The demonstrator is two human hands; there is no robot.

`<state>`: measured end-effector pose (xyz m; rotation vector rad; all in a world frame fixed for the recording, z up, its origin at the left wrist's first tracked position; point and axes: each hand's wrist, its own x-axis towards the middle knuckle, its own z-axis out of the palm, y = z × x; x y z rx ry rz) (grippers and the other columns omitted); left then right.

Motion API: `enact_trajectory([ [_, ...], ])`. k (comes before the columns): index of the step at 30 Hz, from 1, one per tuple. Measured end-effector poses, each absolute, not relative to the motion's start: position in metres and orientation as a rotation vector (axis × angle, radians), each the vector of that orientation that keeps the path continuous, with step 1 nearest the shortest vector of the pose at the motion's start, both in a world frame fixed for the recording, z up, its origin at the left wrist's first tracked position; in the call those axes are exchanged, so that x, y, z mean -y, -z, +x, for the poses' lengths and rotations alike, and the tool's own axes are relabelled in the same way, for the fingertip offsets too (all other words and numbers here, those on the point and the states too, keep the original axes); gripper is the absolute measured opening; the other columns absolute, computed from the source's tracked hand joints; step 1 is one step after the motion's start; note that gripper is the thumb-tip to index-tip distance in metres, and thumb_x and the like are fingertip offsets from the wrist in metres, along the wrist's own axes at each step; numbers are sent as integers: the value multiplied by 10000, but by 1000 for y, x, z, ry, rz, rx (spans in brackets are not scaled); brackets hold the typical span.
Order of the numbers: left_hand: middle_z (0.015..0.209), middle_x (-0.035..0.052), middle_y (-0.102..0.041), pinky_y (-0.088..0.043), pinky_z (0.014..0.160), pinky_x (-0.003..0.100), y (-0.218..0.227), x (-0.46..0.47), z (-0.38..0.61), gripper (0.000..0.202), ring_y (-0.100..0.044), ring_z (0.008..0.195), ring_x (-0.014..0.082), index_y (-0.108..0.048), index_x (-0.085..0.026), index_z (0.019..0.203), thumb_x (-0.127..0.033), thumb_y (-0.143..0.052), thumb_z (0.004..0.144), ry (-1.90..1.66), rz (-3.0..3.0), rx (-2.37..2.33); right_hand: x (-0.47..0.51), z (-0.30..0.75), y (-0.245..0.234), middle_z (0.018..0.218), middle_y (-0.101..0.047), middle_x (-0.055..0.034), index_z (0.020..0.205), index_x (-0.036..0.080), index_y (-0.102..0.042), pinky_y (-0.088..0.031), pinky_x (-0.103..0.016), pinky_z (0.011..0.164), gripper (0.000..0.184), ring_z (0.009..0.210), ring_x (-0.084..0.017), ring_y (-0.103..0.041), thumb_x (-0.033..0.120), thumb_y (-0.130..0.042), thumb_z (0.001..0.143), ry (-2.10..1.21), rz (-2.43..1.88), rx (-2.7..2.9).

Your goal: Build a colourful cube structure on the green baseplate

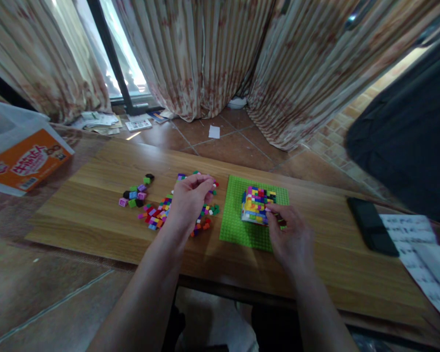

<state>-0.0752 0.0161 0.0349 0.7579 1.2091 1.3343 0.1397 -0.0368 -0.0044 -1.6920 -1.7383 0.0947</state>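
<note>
The fingers (277, 209) of the right hand (293, 237) are drawn together, thumb and index nearly meeting, at the right side of a multicoloured brick block (254, 204); whether a piece sits between them cannot be told. The left hand (188, 200) is over a pile of loose bricks (157, 213), its thumb and index tips close together; what they hold, if anything, is too blurred to tell.

The block stands on a green baseplate (229, 220), in from that plate's left and far edges. The baseplate lies around the middle of the wooden worktop (91, 205), the pile just off its left edge. Farther toward the worktop's left end is a small group of larger bricks (132, 194), pink, green, black and blue. Near the right end lies a black phone (372, 227) beside printed papers (408, 232). Beyond the left end is a white-and-orange bag (29, 161); past the far edge, patterned curtains (205, 54) hang above a tiled floor (238, 139).
</note>
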Motion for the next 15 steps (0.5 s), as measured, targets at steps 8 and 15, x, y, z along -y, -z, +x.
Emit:
enact_trajectory([
  [8,620,-4,-631,-444,531,212,-33,-16,-76,180,-515,501,73,-676,-143,701,-291,-757,636,-1339,757,-1205,36,137,7,952,-704,-92,987,193,-711,-529,-376,727,224,823,-214,-649,247,-518,886,-78,-1677,1722],
  [15,609,-8,-627,-430,514,210,-33,-16,-76,170,-506,483,69,-676,-146,690,-286,-754,633,-1336,751,-1205,36,137,7,937,-725,-85,964,191,-701,-522,-361,704,197,752,-203,-647,261,-541,872,-60,-1701,1677],
])
